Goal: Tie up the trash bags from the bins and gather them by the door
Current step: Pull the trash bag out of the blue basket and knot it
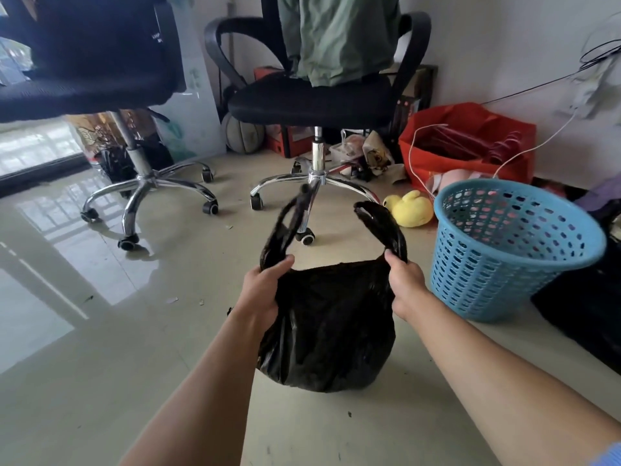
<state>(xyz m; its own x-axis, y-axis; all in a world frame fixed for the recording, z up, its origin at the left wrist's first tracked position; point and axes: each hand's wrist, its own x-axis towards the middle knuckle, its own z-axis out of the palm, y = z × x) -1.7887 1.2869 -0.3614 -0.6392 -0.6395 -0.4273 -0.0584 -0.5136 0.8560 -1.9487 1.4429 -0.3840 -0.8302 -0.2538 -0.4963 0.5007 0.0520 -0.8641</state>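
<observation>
Beside tilted blue basket [487, 274], bulging black trash bag [331, 334]

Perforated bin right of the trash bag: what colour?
Light blue bin, best seen in the head view; the trash bag is black.

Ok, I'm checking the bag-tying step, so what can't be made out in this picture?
Head view only:
- Black trash bag: contents hidden by its opaque plastic.
- Left hand and right hand: fingertips hidden behind the bag handles they grip.
- Blue basket: bottom hidden by its own wall.
- Door: outside the frame.
</observation>
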